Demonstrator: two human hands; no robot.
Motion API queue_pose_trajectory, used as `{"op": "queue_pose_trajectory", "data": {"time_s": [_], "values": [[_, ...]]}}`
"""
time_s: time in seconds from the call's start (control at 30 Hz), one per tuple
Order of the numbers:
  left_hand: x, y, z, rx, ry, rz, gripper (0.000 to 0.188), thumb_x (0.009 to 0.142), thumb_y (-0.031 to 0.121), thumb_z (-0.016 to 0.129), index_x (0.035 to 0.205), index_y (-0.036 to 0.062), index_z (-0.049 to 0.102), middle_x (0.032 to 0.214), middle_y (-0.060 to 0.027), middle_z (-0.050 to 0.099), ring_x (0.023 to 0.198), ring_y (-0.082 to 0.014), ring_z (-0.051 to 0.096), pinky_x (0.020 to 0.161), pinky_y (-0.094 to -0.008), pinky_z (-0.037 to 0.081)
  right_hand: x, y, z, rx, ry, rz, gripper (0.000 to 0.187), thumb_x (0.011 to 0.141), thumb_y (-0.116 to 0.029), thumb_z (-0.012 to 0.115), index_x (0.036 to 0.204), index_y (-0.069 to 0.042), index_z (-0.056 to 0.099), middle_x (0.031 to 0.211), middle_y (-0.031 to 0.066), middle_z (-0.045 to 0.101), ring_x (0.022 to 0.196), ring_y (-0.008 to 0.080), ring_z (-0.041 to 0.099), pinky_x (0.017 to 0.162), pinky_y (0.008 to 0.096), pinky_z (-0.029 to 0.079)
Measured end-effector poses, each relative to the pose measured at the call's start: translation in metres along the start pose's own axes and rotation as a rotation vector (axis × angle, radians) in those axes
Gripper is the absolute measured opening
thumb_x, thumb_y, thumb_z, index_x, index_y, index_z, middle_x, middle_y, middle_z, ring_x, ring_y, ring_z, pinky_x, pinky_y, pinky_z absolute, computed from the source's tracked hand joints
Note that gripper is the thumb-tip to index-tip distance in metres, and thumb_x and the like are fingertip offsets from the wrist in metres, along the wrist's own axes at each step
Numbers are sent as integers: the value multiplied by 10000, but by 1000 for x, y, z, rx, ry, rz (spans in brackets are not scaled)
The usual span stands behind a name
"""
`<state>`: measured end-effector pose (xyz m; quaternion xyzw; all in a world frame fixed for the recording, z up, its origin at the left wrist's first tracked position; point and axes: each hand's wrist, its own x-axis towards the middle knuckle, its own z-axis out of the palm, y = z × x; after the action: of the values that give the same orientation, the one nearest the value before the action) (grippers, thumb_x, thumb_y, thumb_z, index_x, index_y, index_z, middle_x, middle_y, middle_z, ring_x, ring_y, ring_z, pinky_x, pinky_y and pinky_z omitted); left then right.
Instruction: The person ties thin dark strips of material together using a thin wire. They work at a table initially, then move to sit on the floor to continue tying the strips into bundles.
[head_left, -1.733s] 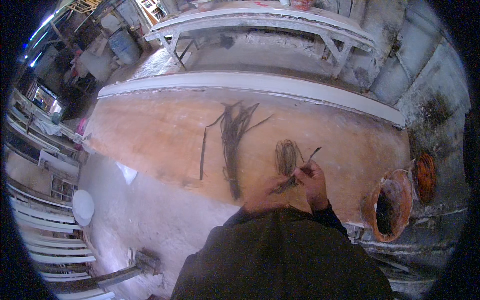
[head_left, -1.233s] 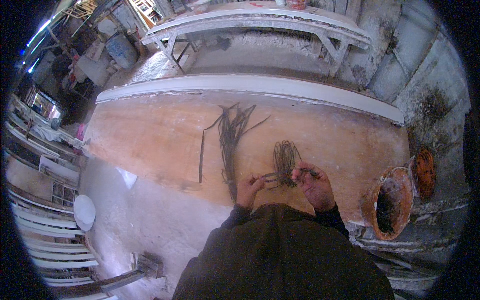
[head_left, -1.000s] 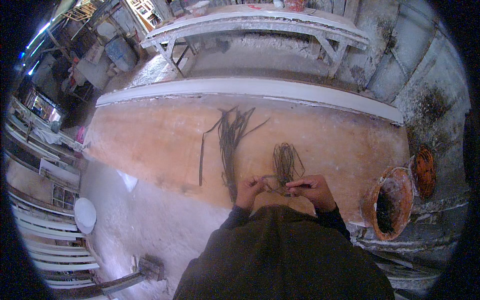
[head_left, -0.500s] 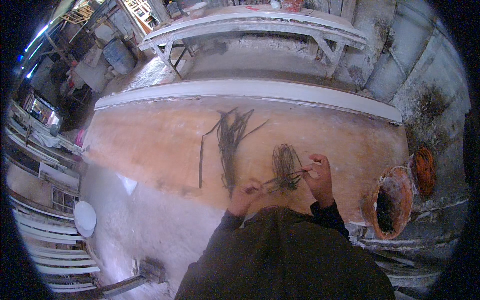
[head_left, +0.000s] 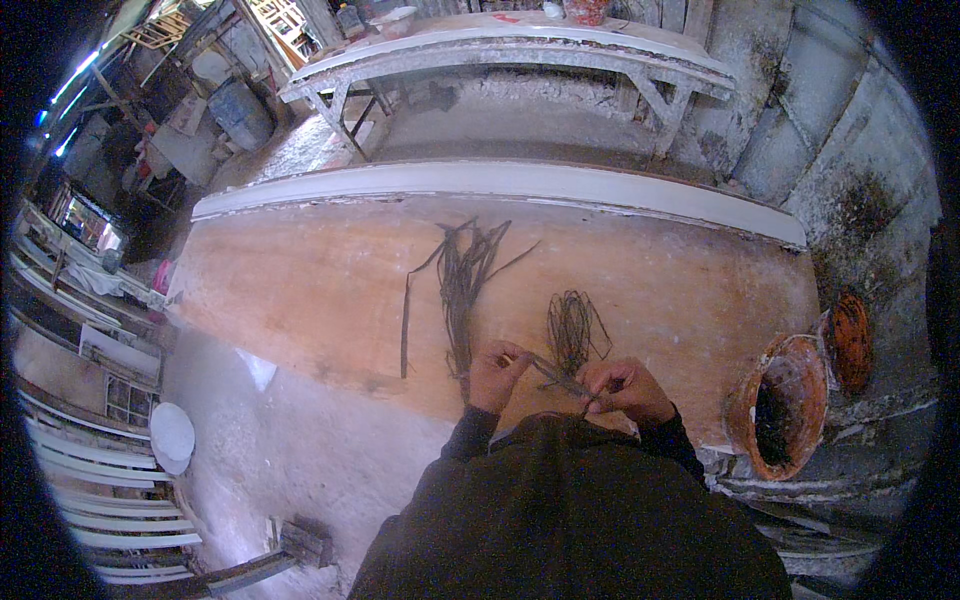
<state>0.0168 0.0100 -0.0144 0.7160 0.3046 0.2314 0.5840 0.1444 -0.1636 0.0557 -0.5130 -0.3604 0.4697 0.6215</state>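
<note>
Both my hands are at the near edge of a wooden board table, with a thin dark strip (head_left: 547, 369) stretched between them. My left hand (head_left: 494, 374) pinches one part of this strip. The fingers of my right hand (head_left: 630, 390) are closed on its other part, close to my body. Just beyond the right hand lies a looped bundle of dark strips (head_left: 570, 325); whether the held strip belongs to it I cannot tell. A longer loose bunch of flat dark strips (head_left: 460, 275) stretches away beyond my left hand, one bent strip standing off to its left.
A long white moulding (head_left: 480, 180) runs along the table's far edge. At the right stand a crusted orange bucket (head_left: 740, 410) and another orange container (head_left: 850, 342). Farther back is a white-spattered bench (head_left: 500, 50). White strips (head_left: 110, 490) lie racked at the lower left.
My right hand has come down and toward me, its fingers now curled in. My left hand has risen slightly and turned. The strip between them has moved nearer my body.
</note>
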Motion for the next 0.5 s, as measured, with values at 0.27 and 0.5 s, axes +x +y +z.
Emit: {"op": "queue_pose_trajectory", "data": {"time_s": [0.27, 0.5], "values": [[-19, 32, 21, -43, -769, 576, 113, 770, 139, 577, 833, 50, 547, 798, -34, 565, 722, -115, 511, 636, -271, 408, 17, 24, -13, -765, 555, -111, 58, 642, 3, 598, 680, -28, 567, 693, 84, 533, 676, 204, 534, 631, 281, 420], [-21, -5, -10, -342, -842, -106, 113, 748, 135, 594, 801, 55, 536, 766, -33, 542, 782, -121, 491, 686, -282, 397, 23, 38, -18, -845, 689, -174, 153, 627, -160, 624, 752, -73, 615, 868, 121, 585, 846, 280, 529, 737, 354, 428]]}}
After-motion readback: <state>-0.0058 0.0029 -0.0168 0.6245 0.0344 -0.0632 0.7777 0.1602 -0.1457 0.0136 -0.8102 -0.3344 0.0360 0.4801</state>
